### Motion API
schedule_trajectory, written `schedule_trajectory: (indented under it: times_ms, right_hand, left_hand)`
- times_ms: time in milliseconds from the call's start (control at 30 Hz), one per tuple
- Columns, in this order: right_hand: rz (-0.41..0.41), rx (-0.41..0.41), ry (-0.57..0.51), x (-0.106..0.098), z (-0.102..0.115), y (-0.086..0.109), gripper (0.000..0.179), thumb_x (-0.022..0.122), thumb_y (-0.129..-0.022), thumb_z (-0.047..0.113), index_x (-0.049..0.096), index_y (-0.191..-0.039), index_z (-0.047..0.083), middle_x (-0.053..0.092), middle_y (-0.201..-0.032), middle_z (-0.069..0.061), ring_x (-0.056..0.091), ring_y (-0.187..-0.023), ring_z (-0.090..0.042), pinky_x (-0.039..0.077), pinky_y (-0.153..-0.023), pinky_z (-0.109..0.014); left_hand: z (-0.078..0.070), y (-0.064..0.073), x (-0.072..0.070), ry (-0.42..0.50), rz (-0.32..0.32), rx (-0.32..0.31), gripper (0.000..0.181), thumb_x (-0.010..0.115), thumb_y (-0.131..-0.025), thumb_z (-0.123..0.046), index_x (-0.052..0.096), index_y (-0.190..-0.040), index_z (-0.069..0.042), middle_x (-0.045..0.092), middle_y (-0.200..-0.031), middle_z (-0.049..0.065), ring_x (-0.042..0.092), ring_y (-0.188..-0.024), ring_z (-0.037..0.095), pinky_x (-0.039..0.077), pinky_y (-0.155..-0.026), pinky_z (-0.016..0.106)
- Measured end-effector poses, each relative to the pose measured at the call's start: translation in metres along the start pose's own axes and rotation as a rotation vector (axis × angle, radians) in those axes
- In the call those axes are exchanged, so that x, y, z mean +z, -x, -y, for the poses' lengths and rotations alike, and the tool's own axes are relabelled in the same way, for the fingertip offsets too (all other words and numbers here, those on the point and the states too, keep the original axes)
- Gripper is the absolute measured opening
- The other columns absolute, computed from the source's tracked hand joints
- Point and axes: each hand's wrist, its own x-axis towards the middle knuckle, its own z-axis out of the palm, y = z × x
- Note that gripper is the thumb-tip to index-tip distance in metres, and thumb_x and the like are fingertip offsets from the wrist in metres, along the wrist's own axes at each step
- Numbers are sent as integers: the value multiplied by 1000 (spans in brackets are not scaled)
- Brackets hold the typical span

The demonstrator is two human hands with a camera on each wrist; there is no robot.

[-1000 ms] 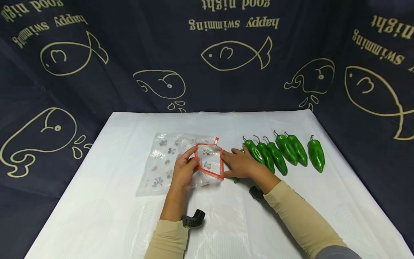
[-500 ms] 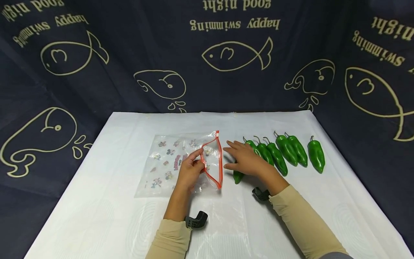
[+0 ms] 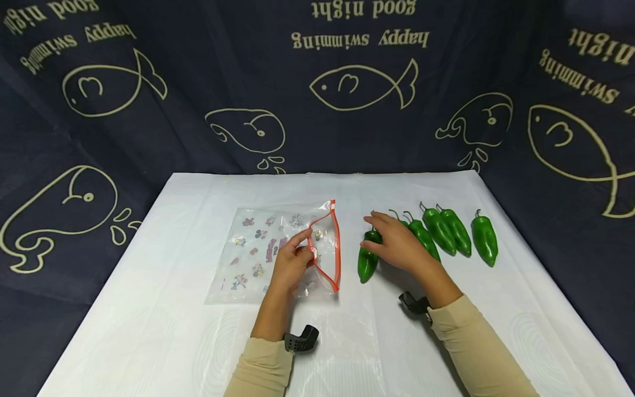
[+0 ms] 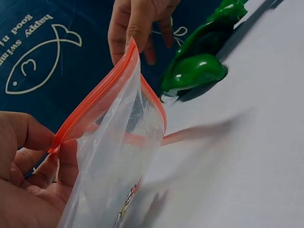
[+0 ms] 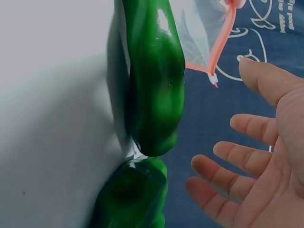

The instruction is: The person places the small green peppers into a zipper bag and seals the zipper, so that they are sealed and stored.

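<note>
Behind right hand (image 3: 397, 241), green peppers (image 3: 425, 237), partly hidden

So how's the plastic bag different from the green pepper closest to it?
The bag is see-through with small prints and a red edge; the pepper is glossy, solid green.
The bag looks thin and spread wide; the pepper is plump and much smaller.
The left hand pinches the bag's mouth; no hand grips the pepper.
Both are on the white table.

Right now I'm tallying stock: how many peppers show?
6 peppers: one left of the right hand, two partly behind it, three further right. The hand may hide more.
</note>
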Motion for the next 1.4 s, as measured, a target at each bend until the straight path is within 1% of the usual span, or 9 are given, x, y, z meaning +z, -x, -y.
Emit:
schedule_trajectory:
  times_ms: [67, 167, 267, 367, 633, 867, 1100, 1267, 1400]
  right_hand:
    - [-8, 10, -8, 0, 0, 2, 66, 70, -92, 35, 49, -145, 3, 40, -151, -22, 37, -137, -42, 34, -108, -58]
    - [-13, 28, -16, 1, -1, 5, 64, 69, -92, 34, 49, -144, 3, 44, -148, -22, 40, -136, -41, 34, -108, -58]
    - [-12, 42, -7, 3, -3, 6, 63, 69, -92, 35, 51, -143, 4, 47, -144, -23, 43, -133, -42, 37, -106, -58]
    - [-13, 54, -5, 6, -3, 7, 62, 69, -92, 36, 52, -143, 5, 49, -143, -23, 46, -130, -42, 39, -104, -58]
    - [-12, 71, -1, 11, -4, 8, 62, 72, -90, 33, 53, -141, 4, 50, -142, -23, 48, -128, -41, 41, -102, -58]
    - [10, 96, 5, 14, -3, 9, 62, 72, -90, 31, 53, -141, 3, 50, -141, -23, 50, -127, -41, 42, -101, -57]
    - [14, 92, 15, 18, -4, 7, 62, 74, -89, 31, 54, -140, 3, 51, -140, -22, 51, -125, -40, 45, -98, -56]
    - [18, 83, -5, 21, -4, 3, 62, 75, -88, 30, 54, -140, 3, 51, -140, -21, 51, -125, -39, 44, -99, -56]
    - [19, 106, -37, 23, -4, 2, 64, 76, -87, 29, 53, -141, 2, 50, -140, -20, 50, -126, -39, 43, -100, -56]
  left_hand:
    - [0, 0, 0, 10, 6, -3, 56, 53, -87, 8, 53, -142, -3, 61, -110, 30, 61, -90, 20, 57, -78, 28]
    - [-4, 2, 1, 19, 10, -18, 56, 53, -88, 8, 53, -142, -3, 64, -107, 25, 61, -93, 23, 56, -78, 28]
    - [-4, 0, 0, 24, 5, -22, 56, 53, -87, 9, 54, -142, -3, 64, -105, 24, 61, -91, 21, 56, -76, 27]
    - [0, -2, 0, 23, -8, -19, 55, 53, -87, 9, 55, -141, -3, 62, -108, 27, 60, -88, 18, 56, -75, 25]
    - [1, -2, 0, 23, -13, -20, 54, 54, -87, 8, 56, -140, -3, 62, -110, 30, 61, -89, 20, 56, -74, 25]
    - [2, -3, -1, 13, -15, -13, 55, 54, -85, 9, 56, -139, -2, 63, -100, 25, 58, -82, 16, 55, -70, 24]
    - [1, -2, 0, 21, -16, -22, 56, 54, -85, 9, 57, -139, -3, 62, -102, 27, 58, -82, 14, 55, -71, 24]
    - [1, -2, 0, 14, -17, -21, 55, 54, -85, 9, 57, -139, -2, 63, -100, 26, 58, -81, 15, 55, -71, 24]
    - [1, -3, 0, 10, -17, -14, 55, 54, -84, 9, 57, -138, -1, 63, -99, 26, 58, -80, 14, 55, -70, 24]
